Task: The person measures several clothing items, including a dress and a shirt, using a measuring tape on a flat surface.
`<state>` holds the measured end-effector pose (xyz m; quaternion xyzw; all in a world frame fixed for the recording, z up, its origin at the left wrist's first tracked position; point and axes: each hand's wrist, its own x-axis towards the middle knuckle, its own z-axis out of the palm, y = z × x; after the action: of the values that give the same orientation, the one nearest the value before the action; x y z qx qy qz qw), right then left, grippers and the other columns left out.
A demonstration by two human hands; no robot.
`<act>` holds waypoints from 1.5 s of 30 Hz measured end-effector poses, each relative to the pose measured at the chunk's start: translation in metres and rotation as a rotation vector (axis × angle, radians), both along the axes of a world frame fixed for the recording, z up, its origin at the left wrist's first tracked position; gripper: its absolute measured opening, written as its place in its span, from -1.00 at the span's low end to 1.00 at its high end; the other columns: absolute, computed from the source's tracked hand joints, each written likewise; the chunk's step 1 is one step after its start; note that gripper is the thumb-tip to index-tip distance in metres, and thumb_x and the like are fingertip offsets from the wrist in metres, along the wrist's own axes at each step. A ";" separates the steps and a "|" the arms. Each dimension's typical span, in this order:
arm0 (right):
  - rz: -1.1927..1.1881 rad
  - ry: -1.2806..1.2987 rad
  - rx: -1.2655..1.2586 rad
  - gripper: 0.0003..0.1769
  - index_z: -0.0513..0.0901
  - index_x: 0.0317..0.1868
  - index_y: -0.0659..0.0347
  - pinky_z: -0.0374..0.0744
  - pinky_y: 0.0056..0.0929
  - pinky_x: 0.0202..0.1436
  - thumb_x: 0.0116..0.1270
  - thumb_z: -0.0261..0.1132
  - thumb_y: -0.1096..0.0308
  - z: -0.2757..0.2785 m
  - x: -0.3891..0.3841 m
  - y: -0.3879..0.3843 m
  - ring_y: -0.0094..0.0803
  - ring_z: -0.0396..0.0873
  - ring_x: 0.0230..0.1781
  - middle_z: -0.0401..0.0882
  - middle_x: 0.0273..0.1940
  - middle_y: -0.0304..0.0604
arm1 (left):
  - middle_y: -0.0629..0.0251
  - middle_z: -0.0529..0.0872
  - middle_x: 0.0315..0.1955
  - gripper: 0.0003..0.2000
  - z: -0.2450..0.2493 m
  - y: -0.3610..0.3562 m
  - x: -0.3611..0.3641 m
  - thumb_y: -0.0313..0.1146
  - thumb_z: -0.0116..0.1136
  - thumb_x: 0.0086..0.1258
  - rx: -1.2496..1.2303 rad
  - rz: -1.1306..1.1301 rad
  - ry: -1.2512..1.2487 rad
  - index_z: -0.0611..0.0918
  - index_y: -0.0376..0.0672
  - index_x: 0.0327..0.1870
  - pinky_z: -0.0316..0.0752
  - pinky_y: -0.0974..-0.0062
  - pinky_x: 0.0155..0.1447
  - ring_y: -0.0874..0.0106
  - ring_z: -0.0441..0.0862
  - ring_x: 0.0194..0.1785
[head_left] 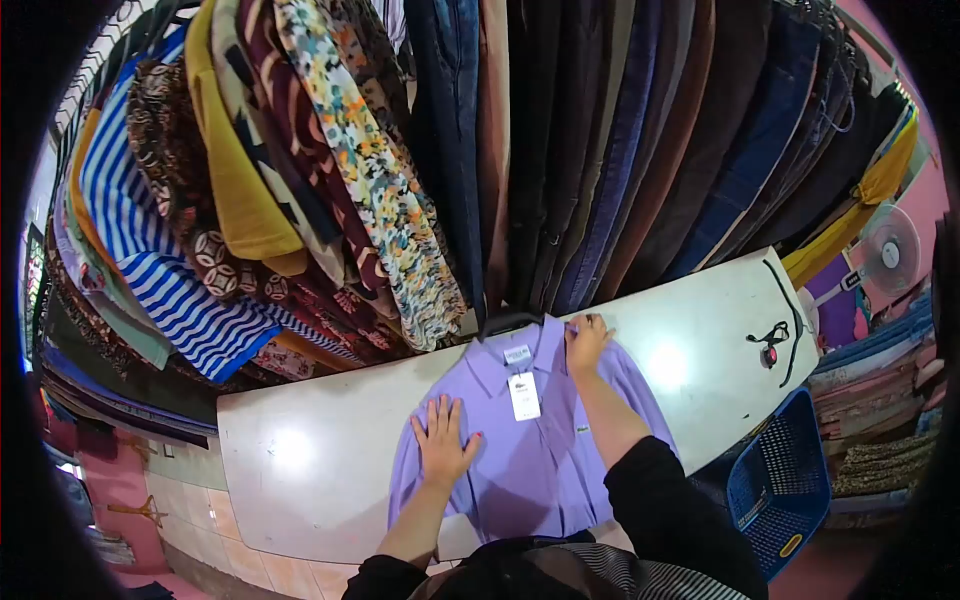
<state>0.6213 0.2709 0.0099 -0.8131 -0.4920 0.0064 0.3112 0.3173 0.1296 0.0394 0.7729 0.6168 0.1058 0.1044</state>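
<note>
A light purple collared shirt [515, 460] lies on the white table, with a black hanger [508, 322] showing at its neck. A white paper tag [524, 397] hangs below the collar. My left hand [443, 440] rests flat on the shirt's left side, fingers spread. At the right side of the collar, my right hand [587, 345] touches the fabric near the shoulder, its fingers bent together; what lies between the fingertips is too small to tell.
Patterned tops [370, 170] and dark trousers [640, 150] hang beyond the white table [320, 470]. A black hanger [790, 320] and a small black-and-red object [769, 354] lie at its right. Also at right are a blue basket [780, 490], a fan [889, 238] and folded clothes [870, 400].
</note>
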 end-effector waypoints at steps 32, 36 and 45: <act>0.360 0.154 -0.374 -0.72 0.49 -0.15 0.24 0.49 -0.01 -0.12 0.19 0.32 0.32 0.025 0.207 -0.252 0.08 0.56 -0.18 0.58 -0.28 0.10 | -0.03 0.36 0.35 -0.37 -0.015 -0.107 -0.052 -0.16 0.14 0.30 -0.014 0.829 0.109 0.35 -0.14 0.40 0.04 -0.09 0.46 -0.04 0.19 0.45; 0.190 0.322 -0.216 -0.89 0.46 -0.24 0.25 0.50 -0.16 -0.32 0.35 0.20 0.40 0.008 0.266 -0.214 -0.05 0.57 -0.42 0.55 -0.42 0.11 | -0.07 0.48 0.20 -0.35 -0.013 -0.123 -0.096 -0.32 0.25 0.11 0.005 0.688 -0.189 0.41 -0.18 0.32 0.35 0.14 0.27 0.01 0.41 0.25; 0.304 0.235 -0.309 -0.58 0.50 -0.09 0.21 0.56 -0.27 -0.28 0.10 0.50 0.34 0.082 0.326 -0.183 -0.16 0.65 -0.37 0.65 -0.42 0.05 | 0.26 0.68 -0.51 -0.64 0.007 -0.133 -0.160 -0.42 0.33 -0.02 -0.496 0.691 -0.414 0.64 -0.25 -0.13 0.55 0.41 -0.27 0.37 0.64 -0.44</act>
<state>0.9471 0.0875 0.0917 -0.7613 -0.5622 0.2230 0.2339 0.1573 -0.0032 0.0469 0.4368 0.8108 0.1358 0.3653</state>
